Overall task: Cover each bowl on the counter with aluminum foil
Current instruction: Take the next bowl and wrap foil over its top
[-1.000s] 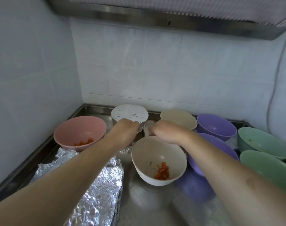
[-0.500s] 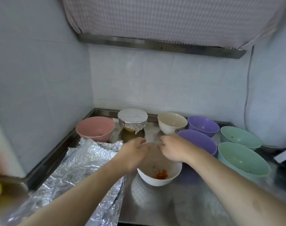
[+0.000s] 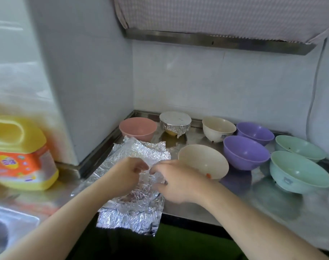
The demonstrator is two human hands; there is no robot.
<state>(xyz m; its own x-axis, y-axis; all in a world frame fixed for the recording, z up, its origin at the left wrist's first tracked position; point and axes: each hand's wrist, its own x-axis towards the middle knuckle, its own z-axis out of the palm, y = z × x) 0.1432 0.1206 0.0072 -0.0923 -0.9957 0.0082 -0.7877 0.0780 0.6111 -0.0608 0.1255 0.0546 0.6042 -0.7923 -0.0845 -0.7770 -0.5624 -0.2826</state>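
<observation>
Crumpled sheets of aluminum foil (image 3: 137,201) lie on the steel counter (image 3: 272,201) and hang over its front edge. My left hand (image 3: 126,173) and my right hand (image 3: 175,181) meet over the foil, each pinching a raised fold of it. Just right of my hands stands a cream bowl (image 3: 203,160) with a few orange bits inside. At the back a foil-covered bowl (image 3: 175,123) stands between a pink bowl (image 3: 138,128) and another cream bowl (image 3: 218,128). Two purple bowls (image 3: 246,152) and two green bowls (image 3: 298,170) stand uncovered to the right.
A yellow and orange detergent jug (image 3: 19,152) stands at the left by a sink (image 3: 7,228). White tiled walls close the corner behind and left of the bowls. A covered range hood (image 3: 216,17) hangs overhead. A cable (image 3: 312,102) runs down the right wall.
Both hands left the foil-covered bowl at the back, drew toward me past the cream bowl, and now hold the foil sheet. The view pulled back and swung left.
</observation>
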